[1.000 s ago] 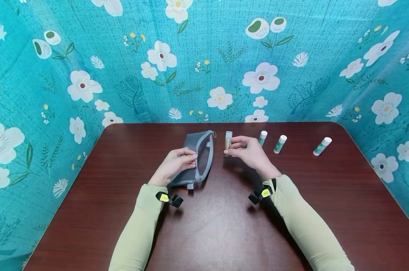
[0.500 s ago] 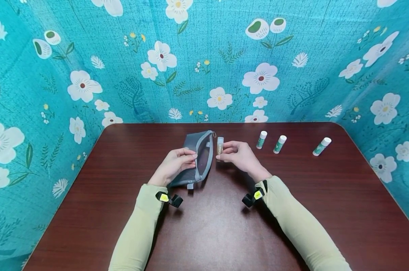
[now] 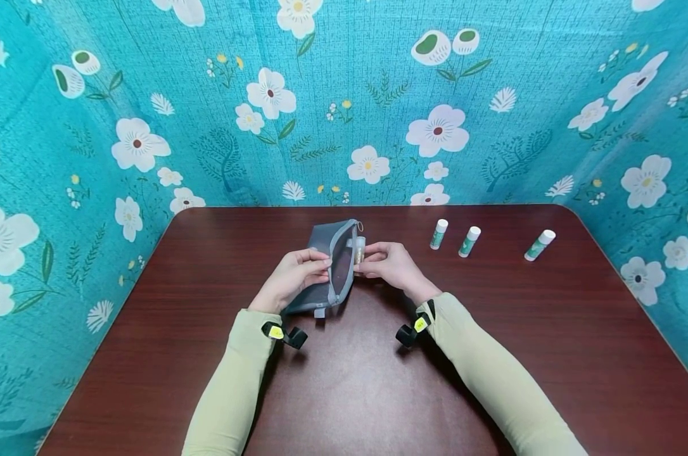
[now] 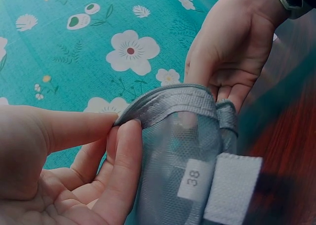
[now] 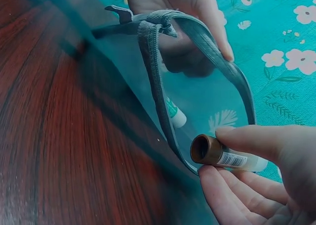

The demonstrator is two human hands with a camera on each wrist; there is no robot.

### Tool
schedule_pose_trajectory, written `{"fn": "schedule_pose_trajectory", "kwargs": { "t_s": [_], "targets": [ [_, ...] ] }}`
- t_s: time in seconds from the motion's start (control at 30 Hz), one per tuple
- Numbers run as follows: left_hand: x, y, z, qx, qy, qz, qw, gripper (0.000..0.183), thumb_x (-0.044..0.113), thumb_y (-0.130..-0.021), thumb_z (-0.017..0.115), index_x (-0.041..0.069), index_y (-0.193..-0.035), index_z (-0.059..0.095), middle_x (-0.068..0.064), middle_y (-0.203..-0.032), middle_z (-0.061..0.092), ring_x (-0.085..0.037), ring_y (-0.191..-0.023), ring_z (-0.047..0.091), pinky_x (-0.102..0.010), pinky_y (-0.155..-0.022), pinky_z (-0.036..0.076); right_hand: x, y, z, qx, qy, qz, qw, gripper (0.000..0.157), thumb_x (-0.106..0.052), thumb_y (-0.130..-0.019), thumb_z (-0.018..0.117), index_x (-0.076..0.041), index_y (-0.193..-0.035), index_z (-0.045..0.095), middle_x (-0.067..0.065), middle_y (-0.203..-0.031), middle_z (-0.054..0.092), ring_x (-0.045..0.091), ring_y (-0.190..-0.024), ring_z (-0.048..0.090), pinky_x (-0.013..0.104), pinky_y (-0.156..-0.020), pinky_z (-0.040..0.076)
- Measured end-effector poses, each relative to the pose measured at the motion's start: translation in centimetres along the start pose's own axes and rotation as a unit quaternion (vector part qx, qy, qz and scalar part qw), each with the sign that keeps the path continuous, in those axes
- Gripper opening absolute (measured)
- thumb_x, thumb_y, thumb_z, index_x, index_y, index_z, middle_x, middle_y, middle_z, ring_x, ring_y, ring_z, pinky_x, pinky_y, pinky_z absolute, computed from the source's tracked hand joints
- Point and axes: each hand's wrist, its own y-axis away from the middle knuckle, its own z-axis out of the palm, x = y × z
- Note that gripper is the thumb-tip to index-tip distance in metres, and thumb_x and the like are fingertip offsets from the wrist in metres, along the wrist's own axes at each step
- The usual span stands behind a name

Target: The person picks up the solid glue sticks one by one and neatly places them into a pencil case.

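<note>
A grey mesh zip pouch (image 3: 324, 235) with an unzipped, gaping mouth is near the middle of the table. My left hand (image 3: 291, 278) pinches the near-left edge of that mouth between thumb and fingers. On the other side, my right hand (image 3: 394, 271) holds a lip balm tube (image 5: 233, 158) with a brown base, a barcode label and a pale cap. The tube is right at the pouch's zip edge, overlapping it in the head view. A white-and-green tube (image 5: 176, 115) shows through the pouch opening in the right wrist view. A "38" tag (image 4: 192, 179) is on the pouch.
Three white-capped green tubes stand or lean on the right of the dark red-brown table (image 3: 344, 392): one tube (image 3: 438, 234) nearest, another tube (image 3: 469, 242) beside it, and a tilted tube (image 3: 540, 245) farther right. Behind hangs a teal flowered cloth (image 3: 344, 101).
My right hand has carried the lip balm tube leftward, from apart from the pouch to its mouth. My left hand and the pouch have stayed in place.
</note>
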Motion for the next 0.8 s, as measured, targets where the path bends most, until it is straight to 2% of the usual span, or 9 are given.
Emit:
{"fn": "schedule_pose_trajectory", "kwargs": {
  "t_s": [0.2, 0.33, 0.5, 0.7, 0.8],
  "targets": [
    [0.1, 0.0, 0.1, 0.004, -0.003, -0.004, 1.0000, 0.023, 0.003, -0.089, 0.063, -0.009, -0.107, 0.058, -0.030, -0.107, 0.053, -0.017, -0.074, 0.060, -0.031, -0.077, 0.054, 0.2, -0.5, 0.5, -0.002, -0.013, 0.015, 1.000, 0.048, -0.014, -0.075, 0.080, -0.001, -0.115, 0.058, 0.014, -0.088, 0.068, 0.027, -0.080, 0.067, 0.038, -0.073, 0.055],
    [0.2, 0.1, 0.1, 0.002, -0.005, -0.008, 0.9999, 0.033, 0.004, -0.089, 0.062, -0.016, -0.115, 0.052, -0.028, -0.107, 0.054, -0.016, -0.074, 0.060, -0.031, -0.077, 0.054, 0.1, -0.5, 0.8, -0.002, -0.020, 0.020, 1.000, 0.046, -0.012, -0.075, 0.080, 0.000, -0.114, 0.059, 0.015, -0.087, 0.068, 0.027, -0.079, 0.068, 0.038, -0.072, 0.056],
    [0.2, 0.1, 0.1, 0.003, -0.007, -0.010, 0.9999, 0.030, 0.004, -0.089, 0.063, -0.013, -0.112, 0.054, -0.031, -0.111, 0.052, -0.016, -0.075, 0.061, -0.031, -0.077, 0.054, 0.0, -0.6, 1.0, 0.001, -0.024, 0.022, 0.999, 0.044, -0.011, -0.075, 0.080, 0.000, -0.113, 0.059, 0.015, -0.086, 0.068, 0.025, -0.077, 0.068, 0.037, -0.072, 0.056],
    [0.2, 0.1, 0.0, 0.001, -0.009, -0.011, 0.9999, 0.039, 0.004, -0.090, 0.062, -0.018, -0.118, 0.049, -0.021, -0.101, 0.057, -0.016, -0.075, 0.060, -0.031, -0.078, 0.054, 0.1, -0.7, 1.1, 0.000, -0.030, 0.029, 0.999, 0.044, -0.011, -0.075, 0.079, 0.000, -0.113, 0.060, 0.015, -0.086, 0.069, 0.026, -0.077, 0.068, 0.037, -0.072, 0.056],
    [0.1, 0.0, 0.0, -0.001, -0.009, -0.011, 0.9999, 0.038, 0.004, -0.090, 0.062, -0.017, -0.118, 0.049, -0.022, -0.104, 0.056, -0.016, -0.075, 0.061, -0.031, -0.078, 0.054, 0.1, -0.7, 1.2, -0.004, -0.029, 0.031, 0.999, 0.047, -0.012, -0.076, 0.079, 0.001, -0.116, 0.059, 0.014, -0.087, 0.069, 0.026, -0.079, 0.068, 0.037, -0.073, 0.055]
  ]
}}
